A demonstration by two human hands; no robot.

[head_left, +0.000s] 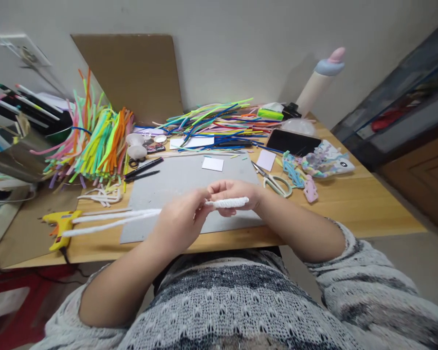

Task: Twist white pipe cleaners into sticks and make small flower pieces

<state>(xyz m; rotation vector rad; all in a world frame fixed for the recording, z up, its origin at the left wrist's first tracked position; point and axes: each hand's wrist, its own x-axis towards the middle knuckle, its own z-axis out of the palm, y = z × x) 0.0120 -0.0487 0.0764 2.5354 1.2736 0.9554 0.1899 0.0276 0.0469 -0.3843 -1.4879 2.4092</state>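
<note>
plain pale wall (241, 43) behind a wooden desk (368, 204)

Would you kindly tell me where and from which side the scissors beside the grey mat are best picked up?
Grip the scissors by the pale handle loops, coming from the near right. They lie flat, blades pointing away to the left, loops towards the right hand, which holds the white pipe cleaner coil and would probably need to let go first.

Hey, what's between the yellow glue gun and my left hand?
In the head view, only the loose white pipe cleaner strands stretch from the left hand toward the glue gun, above the wooden desk.
</note>
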